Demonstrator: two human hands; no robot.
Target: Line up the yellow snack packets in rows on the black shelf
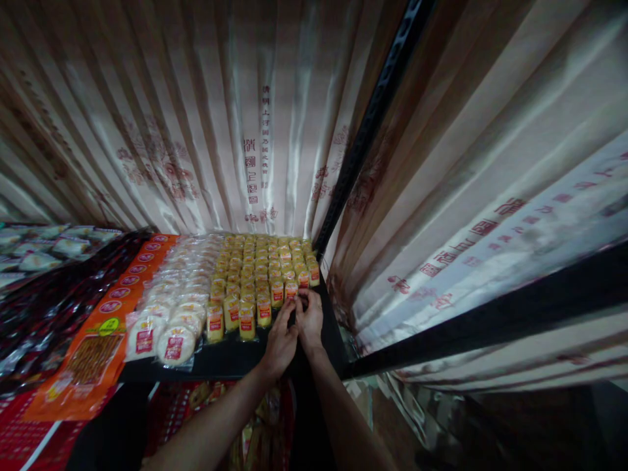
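Rows of small yellow wrapped snack packets [246, 320] with red labels stand upright on a black shelf [226, 358]. At the front right of these rows, my left hand [282, 339] and my right hand [309, 319] are side by side with fingertips close together. The left fingers are pressed together and point away from me; the right fingers curl inward in a pinch. Just beyond the fingertips stands one yellow packet [291, 289], partly covered by them. Whatever lies between the fingers is hidden.
Left of the packets lie round white wrapped biscuits [175, 343], orange snack bags [93, 356] and dark shiny packs [53, 307]. A red basket [169, 415] with packaged goods sits below the shelf. A black post [366, 124] and printed curtains [289, 131] bound the back and right.
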